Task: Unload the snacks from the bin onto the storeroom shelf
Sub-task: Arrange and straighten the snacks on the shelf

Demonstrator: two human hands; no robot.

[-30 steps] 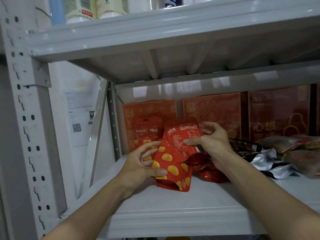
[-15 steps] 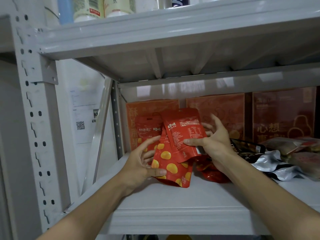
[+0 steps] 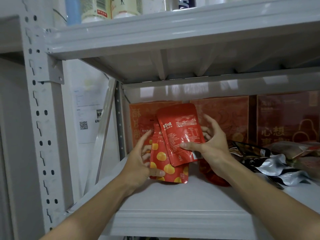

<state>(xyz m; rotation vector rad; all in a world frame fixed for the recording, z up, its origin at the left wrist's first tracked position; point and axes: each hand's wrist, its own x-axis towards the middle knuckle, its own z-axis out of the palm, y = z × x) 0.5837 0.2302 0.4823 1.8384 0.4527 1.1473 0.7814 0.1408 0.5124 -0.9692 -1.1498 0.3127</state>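
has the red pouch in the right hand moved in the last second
Yes, upward. The red pouch in the right hand now tops out nearly level with the top of the red box behind it; earlier it sat clearly lower.

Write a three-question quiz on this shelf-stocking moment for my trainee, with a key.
1. True or false: the right hand pinches the red foil pouch with the white printed label, which overlaps the front of another pouch.
2. Which hand grips the red pouch printed with yellow rounds? A: left hand. B: right hand. C: neither.
3. Fill in: on the grey metal shelf, the crumpled silver foil bags lie to the ___ of both hands.
Key: 1 true; 2 A; 3 right.
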